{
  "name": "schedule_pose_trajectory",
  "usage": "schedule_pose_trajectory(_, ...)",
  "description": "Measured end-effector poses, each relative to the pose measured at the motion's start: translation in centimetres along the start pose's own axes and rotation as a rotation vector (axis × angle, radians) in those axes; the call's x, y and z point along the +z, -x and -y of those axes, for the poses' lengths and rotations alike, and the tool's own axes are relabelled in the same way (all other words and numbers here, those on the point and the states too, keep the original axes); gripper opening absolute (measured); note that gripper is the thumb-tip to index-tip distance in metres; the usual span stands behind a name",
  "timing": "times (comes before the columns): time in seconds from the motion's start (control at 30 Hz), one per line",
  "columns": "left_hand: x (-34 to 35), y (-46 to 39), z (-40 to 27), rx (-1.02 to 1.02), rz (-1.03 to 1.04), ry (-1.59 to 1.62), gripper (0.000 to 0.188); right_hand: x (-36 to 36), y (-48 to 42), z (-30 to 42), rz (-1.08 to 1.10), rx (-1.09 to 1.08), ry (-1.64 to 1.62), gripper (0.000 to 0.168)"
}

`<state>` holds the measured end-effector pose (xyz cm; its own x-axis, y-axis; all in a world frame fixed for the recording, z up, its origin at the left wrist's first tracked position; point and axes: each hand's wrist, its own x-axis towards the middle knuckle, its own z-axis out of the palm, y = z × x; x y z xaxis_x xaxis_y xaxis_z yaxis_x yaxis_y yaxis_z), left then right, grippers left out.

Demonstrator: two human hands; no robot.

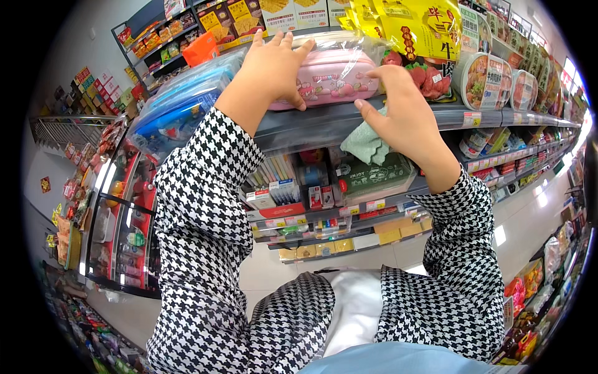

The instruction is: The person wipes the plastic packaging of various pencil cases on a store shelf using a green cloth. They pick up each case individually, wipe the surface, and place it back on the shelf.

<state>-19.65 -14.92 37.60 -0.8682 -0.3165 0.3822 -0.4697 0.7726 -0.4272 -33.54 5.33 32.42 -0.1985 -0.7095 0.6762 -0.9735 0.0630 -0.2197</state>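
Observation:
A pink pencil case (338, 77) with printed fruit, in clear plastic wrap, lies on the dark grey shelf (299, 125). My left hand (268, 68) grips its left end, fingers spread over the top and thumb against the front. At the right end, my right hand (404, 112) has a raised finger touching the case. A pale green cloth (369, 140) hangs from beneath that hand over the shelf's front edge; the fingers holding it are mostly hidden. Left of my left hand are wrapped blue pencil cases (182, 110).
Yellow snack bags (416, 28) and round food tubs (483, 82) stand right of the case. Snack boxes (231, 21) line the back. Beneath are stationery boxes (275, 191) and a green case (373, 175). A curved glass display case (124, 210) stands at left.

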Motion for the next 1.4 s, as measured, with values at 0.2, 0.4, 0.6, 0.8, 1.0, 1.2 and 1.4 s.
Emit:
schedule_pose_trajectory(0.2, -1.7, -0.5, 0.1, 0.019, 0.152, 0.036, 0.124, 1.2, -2.0, -1.9, -0.019, 0.131, -0.251, 0.068)
schedule_pose_trajectory(0.4, -2.2, -0.7, 0.4, 0.034, 0.174, 0.041, 0.124, 0.7, -5.4, -2.5, 0.201, 0.34, -0.759, 0.067)
schedule_pose_trajectory(0.6, -2.0, -0.7, 0.4, 0.034, 0.159, 0.017, 0.121, 1.0, -7.2, -3.1, 0.299, 0.458, -0.88, 0.067)
schedule_pose_trajectory(0.8, -2.2, -0.7, 0.2, 0.021, 0.171, 0.03, 0.12, 1.7, -7.2, -3.8, 0.3, 0.394, -0.969, 0.062)
schedule_pose_trajectory(1.0, -2.3, -0.9, 0.3, 0.023, 0.146, 0.054, 0.116, 2.2, -7.3, -3.7, 0.265, 0.449, -0.919, 0.062)
schedule_pose_trajectory(1.2, -1.5, -1.6, 0.3, 0.045, 0.097, 0.039, 0.112, 1.8, -6.2, -2.3, 0.137, 0.335, -0.69, 0.062)
schedule_pose_trajectory(1.4, -0.8, -1.8, 0.3, 0.046, 0.089, 0.016, 0.11, 1.9, -6.0, -2.3, 0.131, 0.299, -0.665, 0.064)
